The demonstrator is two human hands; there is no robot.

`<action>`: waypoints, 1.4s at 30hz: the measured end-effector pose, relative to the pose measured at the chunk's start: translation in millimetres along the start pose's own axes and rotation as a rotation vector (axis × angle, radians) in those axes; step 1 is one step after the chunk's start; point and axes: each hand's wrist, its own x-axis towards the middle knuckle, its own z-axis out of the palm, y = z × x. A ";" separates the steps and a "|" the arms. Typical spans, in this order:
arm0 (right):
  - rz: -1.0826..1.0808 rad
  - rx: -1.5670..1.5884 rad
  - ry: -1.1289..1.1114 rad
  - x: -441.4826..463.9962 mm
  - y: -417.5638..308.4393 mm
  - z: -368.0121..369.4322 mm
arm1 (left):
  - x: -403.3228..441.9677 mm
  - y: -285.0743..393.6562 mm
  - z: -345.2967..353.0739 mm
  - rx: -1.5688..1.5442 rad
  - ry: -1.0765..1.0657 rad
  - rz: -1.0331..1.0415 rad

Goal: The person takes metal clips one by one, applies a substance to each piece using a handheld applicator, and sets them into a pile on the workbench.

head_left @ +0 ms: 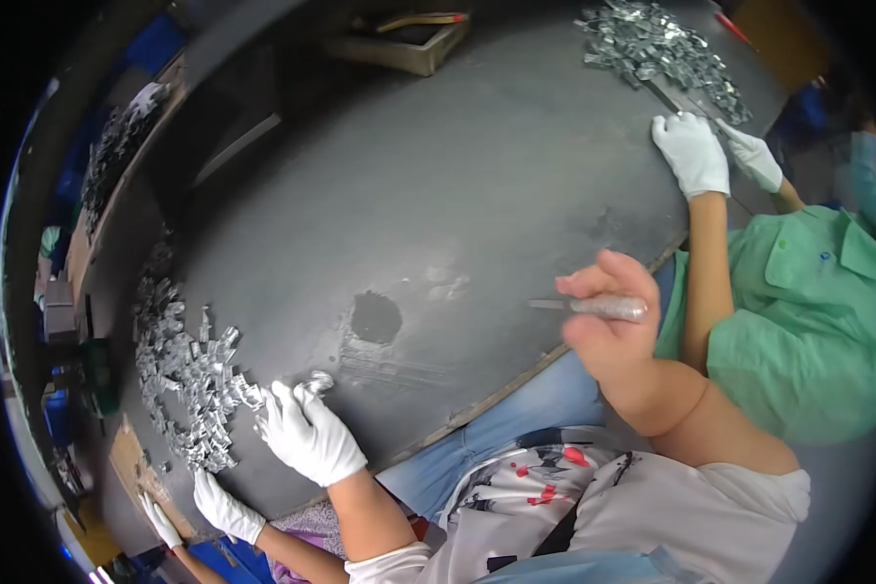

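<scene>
My left hand [311, 438], in a white glove, is closed on a small silvery metal piece [316, 382] that shows beside its fingertips. It is at the right edge of a heap of shiny bent metal pieces [200, 389] on the dark grey tabletop [409, 195]. My bare right hand [618, 331] is raised over the table's near edge, its fingers closed around the pale handle of a slim tool [608, 309]. The tool's narrow tip points left.
At right, a co-worker in green [808, 311] has gloved hands by another metal heap [662, 54]. Another person's gloved hand [226, 508] lies below the left heap. A tray [399, 54] stands at the far edge. A dark round patch [375, 316] marks the tabletop.
</scene>
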 end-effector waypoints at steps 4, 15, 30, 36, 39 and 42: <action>0.130 -0.009 -0.097 0.8 -5.7 4.2 | -16.0 20.5 -6.8 -0.084 -0.300 0.254; -0.191 -0.050 -0.199 4.5 4.8 14.9 | 30.9 -33.4 30.1 0.330 -0.270 -0.107; -0.065 -0.258 -0.451 11.9 -31.6 42.9 | -50.4 60.2 -0.6 0.089 -0.142 0.300; -0.075 0.503 -0.652 7.2 -93.8 58.3 | -44.8 73.7 -20.8 0.123 -0.190 0.286; -0.147 0.636 -0.690 8.3 -97.3 57.6 | -37.8 80.6 -30.1 0.127 -0.198 0.296; -0.313 0.438 -0.533 5.8 -94.5 52.6 | -30.2 88.2 -36.5 0.106 -0.186 0.307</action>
